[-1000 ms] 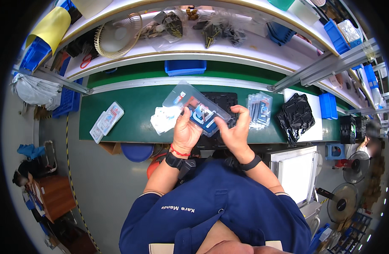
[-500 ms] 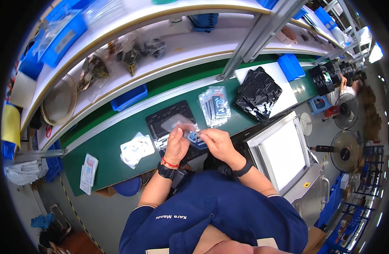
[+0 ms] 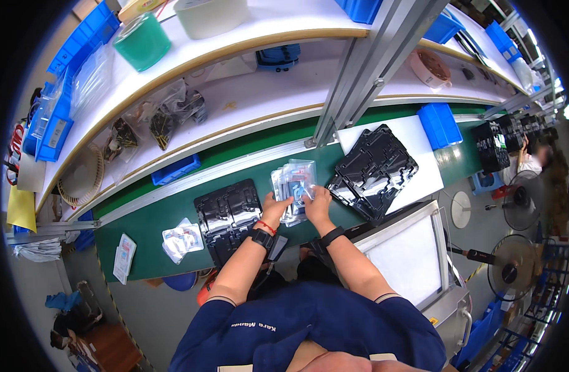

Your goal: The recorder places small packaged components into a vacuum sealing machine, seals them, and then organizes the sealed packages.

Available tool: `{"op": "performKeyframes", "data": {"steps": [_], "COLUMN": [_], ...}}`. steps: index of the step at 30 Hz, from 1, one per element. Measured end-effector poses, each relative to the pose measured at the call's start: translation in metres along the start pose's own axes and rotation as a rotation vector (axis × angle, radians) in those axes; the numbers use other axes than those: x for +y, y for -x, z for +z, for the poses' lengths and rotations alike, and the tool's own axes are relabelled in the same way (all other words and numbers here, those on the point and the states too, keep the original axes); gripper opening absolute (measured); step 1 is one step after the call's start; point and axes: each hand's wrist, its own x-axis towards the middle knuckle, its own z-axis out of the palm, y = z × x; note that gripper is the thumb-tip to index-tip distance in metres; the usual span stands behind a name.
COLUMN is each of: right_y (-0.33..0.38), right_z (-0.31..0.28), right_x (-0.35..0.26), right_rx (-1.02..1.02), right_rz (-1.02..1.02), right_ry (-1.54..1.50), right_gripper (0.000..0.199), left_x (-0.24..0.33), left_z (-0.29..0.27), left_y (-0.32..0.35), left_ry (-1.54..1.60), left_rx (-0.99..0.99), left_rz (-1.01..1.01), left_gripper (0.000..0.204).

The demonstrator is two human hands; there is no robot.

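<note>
Both hands are at the pile of clear plastic packets point(image 3: 295, 177), which show blue and red printing inside. My left hand point(image 3: 274, 210) is closed at the pile's near left edge, its thumb pointing across the packets. At the near right edge my right hand point(image 3: 318, 206) is closed with its thumb over a packet. How many packets lie between the fingers cannot be made out. To the left of the pile lies a black moulded tray point(image 3: 230, 214) with glossy compartments. Further left, a fanned group of similar packets point(image 3: 183, 240) rests on the green bench.
A stack of black moulded trays point(image 3: 376, 172) sits on a white board at right, near a blue bin point(image 3: 440, 126). A metal post point(image 3: 349, 93) and shelves rise behind the bench point(image 3: 149, 217). A light-topped machine point(image 3: 408, 251) stands at right. More packets point(image 3: 124, 258) lie far left.
Both hands have moved right with a clear packet, from over the black tray to the packet pile. The black tray is now uncovered. The whole view has shifted a little.
</note>
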Motion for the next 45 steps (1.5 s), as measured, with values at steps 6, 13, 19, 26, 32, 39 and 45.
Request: {"op": "performKeyframes", "data": {"steps": [6, 13, 19, 26, 32, 39, 45], "right_y": [-0.012, -0.012, 0.018, 0.03, 0.032, 0.086, 0.112], "right_z": [-0.014, -0.034, -0.033, -0.02, -0.084, -0.182, -0.241], "right_x": [-0.016, -0.013, -0.006, -0.013, -0.027, -0.062, -0.012], "right_rx": [-0.322, -0.469, -0.341, -0.235, -0.281, 0.224, 0.223], "right_rz": [0.378, -0.114, -0.261, -0.329, -0.051, -0.082, 0.154], "right_ry": [-0.579, -0.652, -0.78, -0.705, -0.73, -0.271, -0.309], "right_gripper": [0.076, 0.047, 0.053, 0.04, 0.031, 0.031, 0.023], "left_x": [-0.002, 0.006, -0.027, -0.037, 0.012, -0.037, -0.03], "left_z": [-0.002, -0.005, -0.029, -0.032, -0.025, 0.028, 0.103], "left_y": [-0.017, 0.01, 0.003, -0.009, 0.027, 0.065, 0.113], "left_ry": [-0.009, 0.188, -0.083, -0.288, -0.287, 0.575, 0.48], "left_rx": [-0.127, -0.358, -0.447, -0.421, -0.662, -1.2, -1.333], "left_rz": [-0.054, 0.211, 0.526, 0.705, 0.391, -0.426, -0.508], "left_gripper": [0.064, 0.053, 0.053, 0.05, 0.049, 0.053, 0.054]}}
